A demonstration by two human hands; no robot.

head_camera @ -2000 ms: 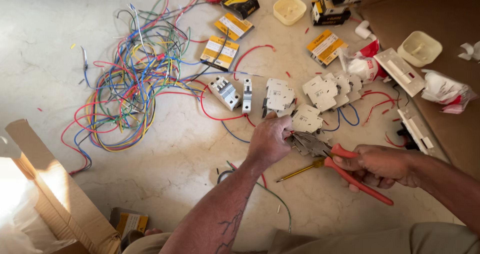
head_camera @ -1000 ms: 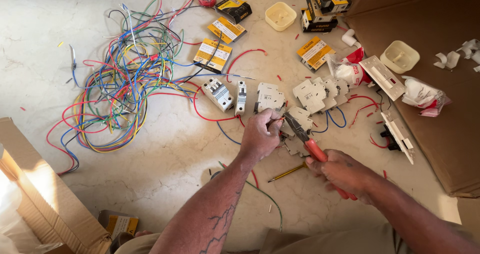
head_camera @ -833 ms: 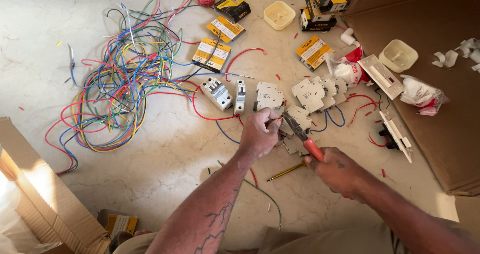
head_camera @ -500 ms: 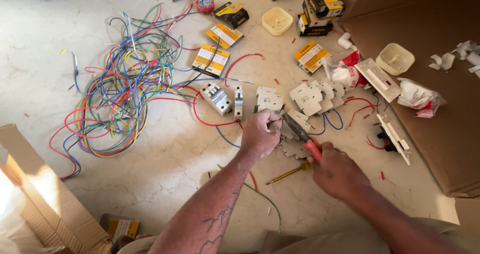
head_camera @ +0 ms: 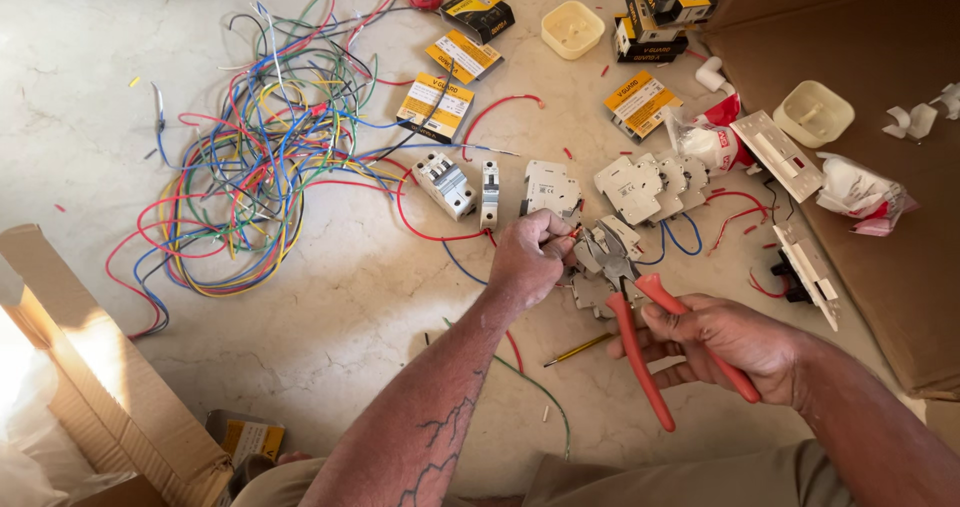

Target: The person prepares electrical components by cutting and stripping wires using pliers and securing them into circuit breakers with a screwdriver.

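Note:
My left hand [head_camera: 528, 258] pinches the end of a short red wire [head_camera: 572, 234] beside a white circuit breaker [head_camera: 598, 257] lying on the floor. My right hand [head_camera: 725, 340] grips red-handled pliers [head_camera: 640, 337], handles spread, with the metal jaws [head_camera: 609, 255] over that same breaker, close to my left fingertips. More white breakers [head_camera: 640, 185] lie in a row just beyond, joined by red and blue wire loops.
A large tangle of coloured wires [head_camera: 260, 157] covers the floor at left. Yellow and black small boxes [head_camera: 436, 107] and a cream round box [head_camera: 572, 29] lie farther off. A cardboard box [head_camera: 95, 367] stands at lower left, brown cardboard sheet [head_camera: 880, 217] at right. A thin yellow screwdriver [head_camera: 580, 348] lies near my knees.
My right hand swung the pliers from lying low and sideways to pointing up, jaws now at the breaker. My left hand stayed pinching at the same spot.

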